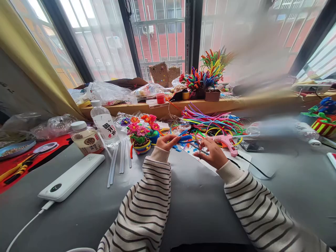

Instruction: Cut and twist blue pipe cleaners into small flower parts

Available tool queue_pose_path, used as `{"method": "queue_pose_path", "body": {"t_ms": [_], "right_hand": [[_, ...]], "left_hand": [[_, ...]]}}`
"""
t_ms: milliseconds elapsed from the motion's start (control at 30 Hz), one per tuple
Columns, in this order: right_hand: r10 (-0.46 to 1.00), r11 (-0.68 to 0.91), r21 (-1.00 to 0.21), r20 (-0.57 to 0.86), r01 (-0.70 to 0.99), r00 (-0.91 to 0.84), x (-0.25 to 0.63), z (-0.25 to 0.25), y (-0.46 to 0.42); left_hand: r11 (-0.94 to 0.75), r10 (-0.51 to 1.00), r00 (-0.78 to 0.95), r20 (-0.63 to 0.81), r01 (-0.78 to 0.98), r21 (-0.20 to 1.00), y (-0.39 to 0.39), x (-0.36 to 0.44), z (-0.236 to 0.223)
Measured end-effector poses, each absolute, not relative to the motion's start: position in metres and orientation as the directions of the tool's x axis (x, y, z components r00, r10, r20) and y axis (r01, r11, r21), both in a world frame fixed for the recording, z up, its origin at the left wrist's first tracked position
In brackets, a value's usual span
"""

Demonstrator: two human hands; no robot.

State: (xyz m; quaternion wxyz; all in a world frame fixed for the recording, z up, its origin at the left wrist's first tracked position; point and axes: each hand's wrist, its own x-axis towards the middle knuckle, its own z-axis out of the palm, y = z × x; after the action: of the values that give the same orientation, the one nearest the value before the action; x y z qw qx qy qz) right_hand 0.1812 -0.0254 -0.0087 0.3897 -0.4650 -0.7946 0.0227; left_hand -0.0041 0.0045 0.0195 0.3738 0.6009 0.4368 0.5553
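Observation:
My left hand (165, 142) pinches a blue pipe cleaner piece (186, 137) between thumb and fingers, its fuzzy end pointing right. In my right hand (214, 153) is a pair of scissors (200, 147), with fingers at the handle loops and blades pointing left, just below the blue piece. Whether the blades touch it I cannot tell. Small blue scraps (177, 148) lie under the hands. Beside the right hand rests a pink glue gun (227, 140), partly over a white sheet (245, 159). Left of my left hand stands a small pot of pink pipe-cleaner flowers (140, 141).
A bundle of colourful pipe cleaners (207, 117) lies behind the hands. Clear glue sticks (122, 157), a water bottle (105, 122), a drink bottle (85, 140) and a white power bank (72, 178) are at left. A phone (252, 146) lies right. Potted pipe-cleaner plants (204, 82) line the sill.

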Motion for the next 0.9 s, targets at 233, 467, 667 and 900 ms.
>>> {"method": "queue_pose_path", "body": {"t_ms": [233, 467, 667, 900], "right_hand": [[0.75, 0.583, -0.385, 0.592, 0.715, -0.293, 0.1802, -0.0089, -0.0262], [0.745, 0.594, -0.368, 0.588, 0.715, -0.316, 0.1787, -0.0086, -0.0274], [0.736, 0.603, -0.351, 0.59, 0.716, -0.331, 0.1791, -0.0102, -0.0281], [0.734, 0.61, -0.354, 0.59, 0.709, -0.337, 0.1792, -0.0125, -0.026]], "left_hand": [[-0.335, 0.942, 0.028, 0.334, 0.085, 0.938, 0.0061, -0.0038, 0.0169], [-0.336, 0.941, 0.09, 0.327, 0.12, 0.934, 0.0044, -0.0058, 0.0207], [-0.349, 0.937, 0.066, 0.343, 0.114, 0.93, 0.0023, -0.0049, 0.022], [-0.341, 0.938, 0.107, 0.33, 0.103, 0.934, 0.0026, -0.0053, 0.0218]]}}
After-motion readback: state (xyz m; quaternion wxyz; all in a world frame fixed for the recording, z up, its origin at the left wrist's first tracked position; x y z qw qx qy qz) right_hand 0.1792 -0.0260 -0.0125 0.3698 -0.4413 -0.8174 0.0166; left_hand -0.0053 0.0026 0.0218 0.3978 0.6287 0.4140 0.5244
